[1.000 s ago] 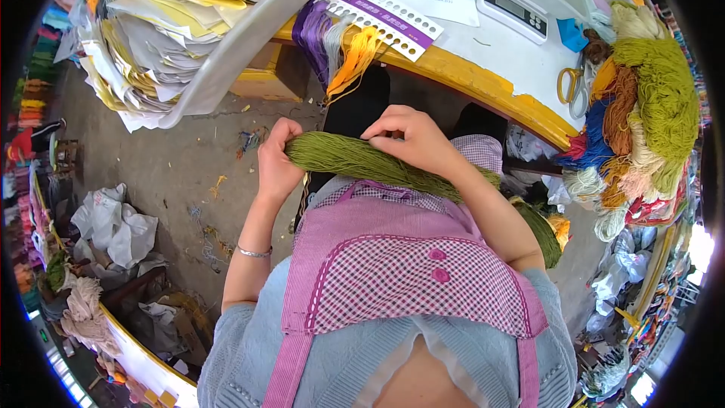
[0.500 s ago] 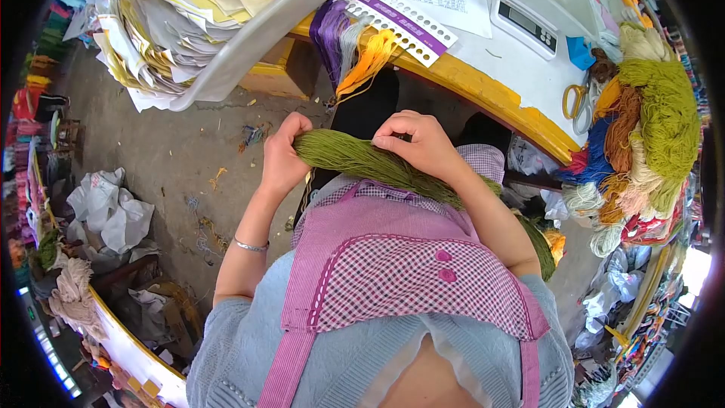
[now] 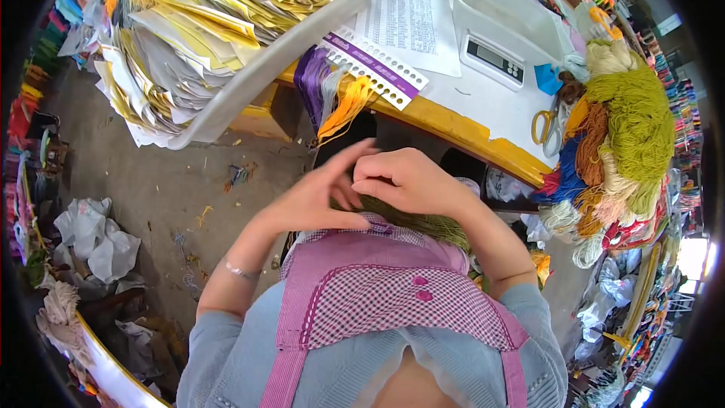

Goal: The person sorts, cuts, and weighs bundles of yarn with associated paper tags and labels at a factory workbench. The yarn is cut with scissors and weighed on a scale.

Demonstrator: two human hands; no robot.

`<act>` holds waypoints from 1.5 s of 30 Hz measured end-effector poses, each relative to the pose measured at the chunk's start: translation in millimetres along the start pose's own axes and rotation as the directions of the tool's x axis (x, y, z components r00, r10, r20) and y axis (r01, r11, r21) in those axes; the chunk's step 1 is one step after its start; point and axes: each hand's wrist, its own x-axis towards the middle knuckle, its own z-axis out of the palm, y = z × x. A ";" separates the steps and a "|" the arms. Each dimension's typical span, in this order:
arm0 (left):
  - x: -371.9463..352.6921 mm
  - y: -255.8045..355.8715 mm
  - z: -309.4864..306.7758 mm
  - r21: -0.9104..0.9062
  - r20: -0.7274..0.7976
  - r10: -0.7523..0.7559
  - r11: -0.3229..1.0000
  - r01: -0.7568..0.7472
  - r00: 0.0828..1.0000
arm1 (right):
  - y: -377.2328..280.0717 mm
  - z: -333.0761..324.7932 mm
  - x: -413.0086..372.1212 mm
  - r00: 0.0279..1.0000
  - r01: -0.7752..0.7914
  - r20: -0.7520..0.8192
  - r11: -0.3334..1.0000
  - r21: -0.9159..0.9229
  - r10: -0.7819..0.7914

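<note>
A skein of olive-green thread (image 3: 430,228) lies across my lap over the checked apron, partly hidden beneath both hands. My left hand (image 3: 321,195) is open beside its near end, thumb and fingers apart and somewhat blurred. Just above the skein, my right hand (image 3: 414,181) has its fingers curled and thumb pressed in. Whatever sits in that pinch, if anything, is too small to make out. Ahead, a purple-and-white punched card (image 3: 377,68) rests at the table edge with purple, grey and orange threads (image 3: 347,109) hanging from it.
A large plastic tray (image 3: 264,57) full of paper packets (image 3: 219,11) stands at upper left. On the table are a printed sheet (image 3: 411,19), a digital scale (image 3: 492,60) and scissors (image 3: 545,130). Coloured skeins (image 3: 627,128) are heaped at right. White plastic bags (image 3: 102,238) lie on the floor.
My left hand has let go of the skein's end and moved right, opening near my right hand. The green skein now sits lower and more hidden. The view has shifted slightly.
</note>
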 end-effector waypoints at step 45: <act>64.8 -3.3 -31.5 -0.166 -0.595 0.037 0.972 -0.168 0.803 | -96.8 -193.4 -110.4 0.242 -0.055 -0.960 0.985 -0.160 -0.143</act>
